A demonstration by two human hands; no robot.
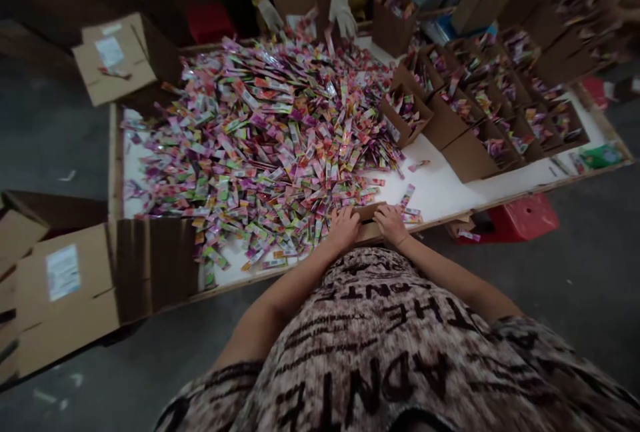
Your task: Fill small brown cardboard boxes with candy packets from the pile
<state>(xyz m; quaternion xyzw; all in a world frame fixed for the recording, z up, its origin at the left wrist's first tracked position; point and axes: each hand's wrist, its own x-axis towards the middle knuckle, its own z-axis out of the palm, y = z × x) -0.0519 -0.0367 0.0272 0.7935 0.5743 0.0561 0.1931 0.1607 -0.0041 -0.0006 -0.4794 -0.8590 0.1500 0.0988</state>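
Observation:
At the near edge of the table, a small brown cardboard box [369, 213] sits between my two hands, close against my body. My left hand [345, 227] grips its left side, fingers bent over the rim. On the opposite side my right hand [391, 223] holds the box the same way. Just beyond the box spreads a big heap of small colourful printed packets [270, 145], pink, purple, green and orange. A few loose packets [409, 202] lie on the white tabletop to the right of my right hand. The inside of the box is mostly hidden.
Rows of packet-filled cardboard boxes [480, 119] stand at the right of the white table [440, 182]. Large cartons [65, 279] are at the left. Across the table, a co-worker's gloved hands [343, 15] handle packets at a box. A red stool [530, 219] stands below the table's right edge.

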